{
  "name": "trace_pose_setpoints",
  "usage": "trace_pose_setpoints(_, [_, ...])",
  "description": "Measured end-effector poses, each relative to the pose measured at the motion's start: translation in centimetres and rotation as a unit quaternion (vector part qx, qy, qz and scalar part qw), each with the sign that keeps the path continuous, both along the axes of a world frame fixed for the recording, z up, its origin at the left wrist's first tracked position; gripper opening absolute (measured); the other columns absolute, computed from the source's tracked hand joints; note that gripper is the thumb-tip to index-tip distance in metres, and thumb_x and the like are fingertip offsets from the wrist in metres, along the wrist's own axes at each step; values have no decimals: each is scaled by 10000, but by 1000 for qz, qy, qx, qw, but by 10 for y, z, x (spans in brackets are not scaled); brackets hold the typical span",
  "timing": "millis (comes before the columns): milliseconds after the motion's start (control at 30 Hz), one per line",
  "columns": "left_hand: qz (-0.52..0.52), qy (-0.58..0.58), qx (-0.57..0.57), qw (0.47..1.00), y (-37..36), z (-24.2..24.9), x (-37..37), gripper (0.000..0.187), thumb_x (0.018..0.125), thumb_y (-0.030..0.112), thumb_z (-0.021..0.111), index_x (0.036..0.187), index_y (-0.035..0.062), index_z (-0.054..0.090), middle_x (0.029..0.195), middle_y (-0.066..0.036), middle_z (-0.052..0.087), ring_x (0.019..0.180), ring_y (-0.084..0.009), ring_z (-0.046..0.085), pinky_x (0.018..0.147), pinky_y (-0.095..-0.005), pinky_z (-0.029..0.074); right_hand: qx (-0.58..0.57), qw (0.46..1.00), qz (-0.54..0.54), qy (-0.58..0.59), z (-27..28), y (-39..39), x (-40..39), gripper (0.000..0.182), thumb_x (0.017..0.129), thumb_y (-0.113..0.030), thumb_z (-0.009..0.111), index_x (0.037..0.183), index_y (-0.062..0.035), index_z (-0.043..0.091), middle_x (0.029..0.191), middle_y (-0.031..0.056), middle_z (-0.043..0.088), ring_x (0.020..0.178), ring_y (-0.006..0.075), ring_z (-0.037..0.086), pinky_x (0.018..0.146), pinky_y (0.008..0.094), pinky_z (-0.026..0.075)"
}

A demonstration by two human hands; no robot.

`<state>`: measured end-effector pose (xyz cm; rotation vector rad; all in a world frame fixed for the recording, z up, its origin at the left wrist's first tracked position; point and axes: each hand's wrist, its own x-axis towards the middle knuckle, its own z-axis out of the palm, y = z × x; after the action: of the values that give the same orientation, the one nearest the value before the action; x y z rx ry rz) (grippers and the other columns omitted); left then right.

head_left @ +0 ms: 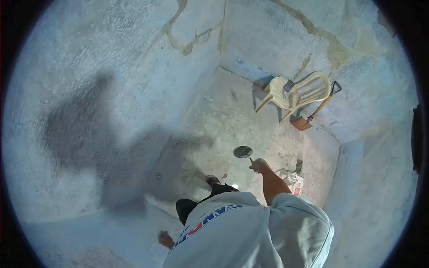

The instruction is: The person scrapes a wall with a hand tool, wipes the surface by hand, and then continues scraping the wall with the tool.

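My right hand (259, 165) is closed around the thin handle of a small round pan (243, 152). Its dark disc is held out over the floor, in front of my body. My left hand (166, 240) hangs low at my side, near the bluish wall on the left. Its fingers look loosely apart and nothing shows in them, though it is small and partly shaded. My shirt hides most of the left arm.
A cream plastic chair (286, 94) with a dark object (289, 85) on its seat stands by the far wall. Beside it leans a shovel (302, 123). A printed sack (293, 182) lies right of my arm. Debris dots the floor (214, 120); cracks (313, 29) mark the wall.
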<state>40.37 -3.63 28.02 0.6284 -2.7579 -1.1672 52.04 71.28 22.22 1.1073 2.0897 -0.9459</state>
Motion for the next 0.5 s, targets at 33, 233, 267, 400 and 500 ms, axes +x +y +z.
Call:
trace_pose_setpoints(33, [-22,-77,-18,997,3,-1,20,191,898,97,796,1014,-54,808,878,-181,791,798,-308,749,758,-428,590,-19,995,-88,-30,30,-3,8,380,957,-358,769,808,-9,743,665,103,717,533,220,672,537,423,545])
trace_pose_setpoints(233, [-74,-205,-44,975,3,-14,77,199,915,106,788,1035,-52,789,852,-178,764,758,-279,739,660,-376,580,-75,901,-428,-7,32,-41,41,278,953,-224,815,812,-32,673,609,121,635,463,233,615,404,420,412])
trace_pose_setpoints(267, [-60,-197,-33,978,3,-12,74,201,918,108,787,1039,-52,786,848,-177,759,751,-275,737,644,-367,578,-116,884,-452,28,9,-46,51,250,946,-198,812,834,-20,676,606,131,625,461,235,618,395,428,406])
trace_pose_setpoints(400, [56,-144,59,986,-10,-5,41,206,929,114,782,1053,-51,774,831,-175,741,725,-255,730,579,-333,572,-146,920,-360,-56,25,-60,14,209,921,-136,830,912,34,708,697,142,663,523,259,634,447,434,455])
trace_pose_setpoints(500, [203,-159,136,956,29,70,6,211,937,118,778,1063,-50,765,818,-174,728,705,-241,725,529,-307,567,-178,966,-162,-93,9,-32,-33,215,909,-172,854,886,12,745,739,137,717,584,247,679,533,433,544])
